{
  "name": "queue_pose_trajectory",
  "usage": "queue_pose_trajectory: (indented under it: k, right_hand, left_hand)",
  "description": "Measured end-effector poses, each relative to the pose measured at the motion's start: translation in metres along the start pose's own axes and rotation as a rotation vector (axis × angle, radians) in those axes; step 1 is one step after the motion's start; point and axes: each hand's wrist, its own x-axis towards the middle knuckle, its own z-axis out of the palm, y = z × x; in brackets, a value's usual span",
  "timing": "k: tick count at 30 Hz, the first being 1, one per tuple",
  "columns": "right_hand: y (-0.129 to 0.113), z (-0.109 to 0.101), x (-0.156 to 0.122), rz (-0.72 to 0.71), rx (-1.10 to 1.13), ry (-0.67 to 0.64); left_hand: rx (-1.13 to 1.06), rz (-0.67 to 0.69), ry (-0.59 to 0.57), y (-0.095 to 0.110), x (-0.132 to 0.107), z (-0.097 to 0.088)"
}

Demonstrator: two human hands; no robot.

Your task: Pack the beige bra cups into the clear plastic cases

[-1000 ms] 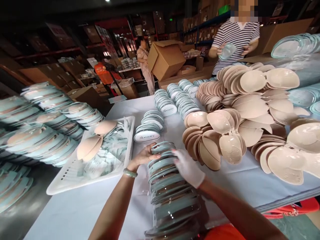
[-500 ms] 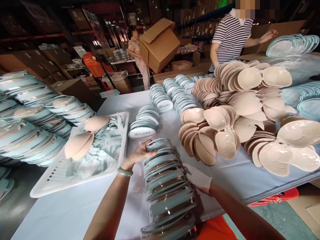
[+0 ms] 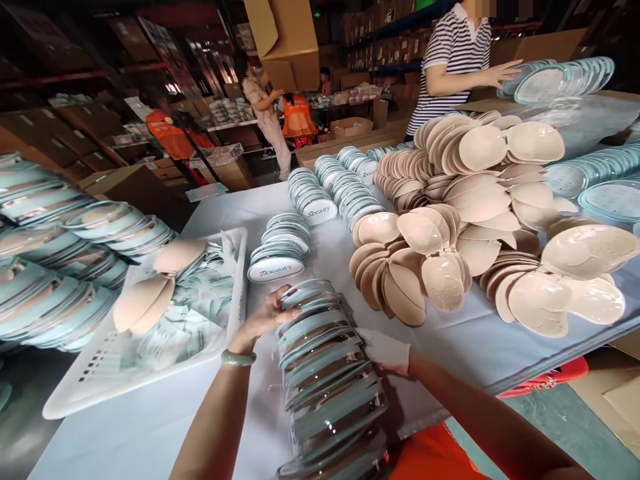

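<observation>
A long row of clear oval plastic cases with teal bands (image 3: pixel 327 363) stands on edge in front of me, running toward the table's near edge. Brownish contents show through the plastic. My left hand (image 3: pixel 270 313), with a green bangle at the wrist, curls its fingers and thumb around the far left end of this row. On the row's right side my right hand (image 3: pixel 385 350), in a white glove, presses against the cases; its fingertips are partly hidden behind them. Just beyond the left hand sits a small pile of oval boxes marked "beauty" (image 3: pixel 277 269).
A white plastic basket (image 3: pixel 241 293) at left holds sachets (image 3: pixel 193 327) and beige bra cups (image 3: pixel 143 303). More cases (image 3: pixel 45 293) are stacked further left. Beige cups (image 3: pixel 480 200) heap the table's right side. Across it, a person in stripes (image 3: pixel 457 53) reaches toward cases (image 3: pixel 540 83).
The view has shifted slightly, while both hands stay on the row. The person in stripes has brought a hand to the far cases. Behind, a person has lifted the large carton higher.
</observation>
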Motion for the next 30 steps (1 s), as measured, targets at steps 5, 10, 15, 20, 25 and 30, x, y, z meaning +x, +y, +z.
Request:
queue_pose_trajectory:
  k: [5, 10, 15, 20, 25, 30]
  right_hand:
    - [-0.052, 0.020, -0.029, -0.173, 0.052, 0.014]
    - [-0.121, 0.082, -0.032, -0.484, -0.985, 0.086]
    - [-0.100, 0.037, -0.029, -0.268, -0.998, 0.191]
    - [-0.054, -0.025, -0.028, -0.144, -0.856, 0.259]
    - [-0.021, -0.037, -0.016, -0.282, -0.693, 0.227]
    - [-0.014, -0.046, -0.005, -0.381, -0.701, 0.260]
  left_hand:
    - [-0.034, -0.011, -0.060, 0.005, 0.013, 0.008]
    - [-0.028, -0.019, -0.062, 0.014, 0.019, 0.016]
    - [0.088, 0.050, 0.241, 0.017, -0.012, 0.022]
    - [0.204, 0.205, 0.371, 0.020, -0.061, 0.067]
    - [0.099, 0.116, 0.337, 0.017, -0.078, 0.098]
    - [0.007, 0.012, 0.273, 0.012, -0.074, 0.087]
